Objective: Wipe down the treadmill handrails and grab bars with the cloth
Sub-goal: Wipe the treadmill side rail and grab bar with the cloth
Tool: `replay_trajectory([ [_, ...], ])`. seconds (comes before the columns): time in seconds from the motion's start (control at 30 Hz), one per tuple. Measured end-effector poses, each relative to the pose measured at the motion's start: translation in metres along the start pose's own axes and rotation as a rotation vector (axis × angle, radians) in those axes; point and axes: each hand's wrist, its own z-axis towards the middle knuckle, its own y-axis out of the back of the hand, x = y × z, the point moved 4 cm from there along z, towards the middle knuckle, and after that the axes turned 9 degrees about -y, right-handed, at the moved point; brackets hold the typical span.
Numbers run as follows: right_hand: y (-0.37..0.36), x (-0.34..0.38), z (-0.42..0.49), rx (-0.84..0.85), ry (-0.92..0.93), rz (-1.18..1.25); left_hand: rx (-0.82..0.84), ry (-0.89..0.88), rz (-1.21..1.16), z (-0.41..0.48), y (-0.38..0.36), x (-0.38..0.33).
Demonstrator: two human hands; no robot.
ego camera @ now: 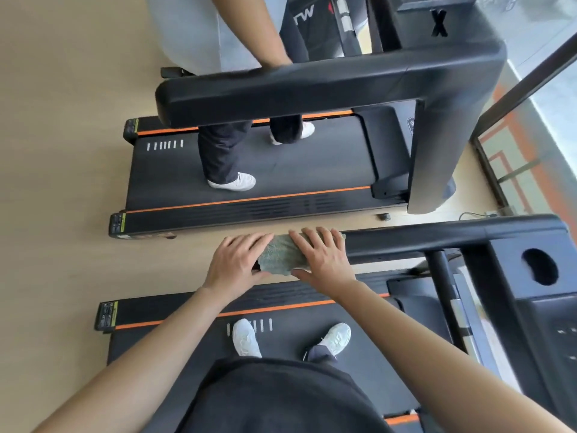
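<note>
Stands on the near treadmill (287, 345), white shoes apart on the belt. Wraps a grey-green cloth (278, 256) round the left end of the black handrail (437, 237), above the strip of wooden floor (62, 182) between two machines. Grips the cloth's left part with the left hand (235, 264), fingers over the top, thumb underneath. Clamps its right part with the right hand (323, 257), fingers slightly spread, thumb below, just beside the left. Beyond, on the far treadmill (312, 164), a second person (218, 157) in dark trousers. At right, a console (537, 307) with a cup hole.
</note>
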Motion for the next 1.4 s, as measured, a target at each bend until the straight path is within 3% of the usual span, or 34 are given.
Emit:
replay_trajectory([
  [0.13,0.007,0.023,0.010,0.115,0.085,0.085,-0.059,0.042,-0.093,-0.029,0.003,0.031],
  [0.27,0.017,0.040,0.023,0.086,0.138,0.177,-0.109,0.123,-0.279,-0.057,-0.001,0.053],
  [0.37,0.017,0.052,0.036,0.134,0.106,0.117,-0.126,0.184,-0.370,-0.070,-0.003,0.062],
  [0.5,0.015,0.064,0.049,0.325,0.062,-0.005,-0.274,0.270,-0.439,-0.068,0.010,0.069],
  [0.6,0.010,0.073,0.053,0.416,0.054,-0.036,-0.212,0.255,-0.535,-0.049,0.010,0.066],
  [0.73,0.004,0.087,0.053,0.403,0.073,-0.043,-0.020,0.220,-0.690,-0.034,-0.017,0.060],
  [0.93,0.000,0.109,0.046,0.323,0.155,-0.120,-0.218,0.320,-0.811,-0.061,-0.049,0.060],
  [1.23,-0.015,0.145,0.063,0.362,0.286,-0.242,-0.266,0.516,-0.951,-0.085,-0.079,0.060],
  [1.4,-0.013,0.136,0.060,0.270,0.299,-0.226,-0.285,0.534,-0.921,-0.089,-0.072,0.063],
])
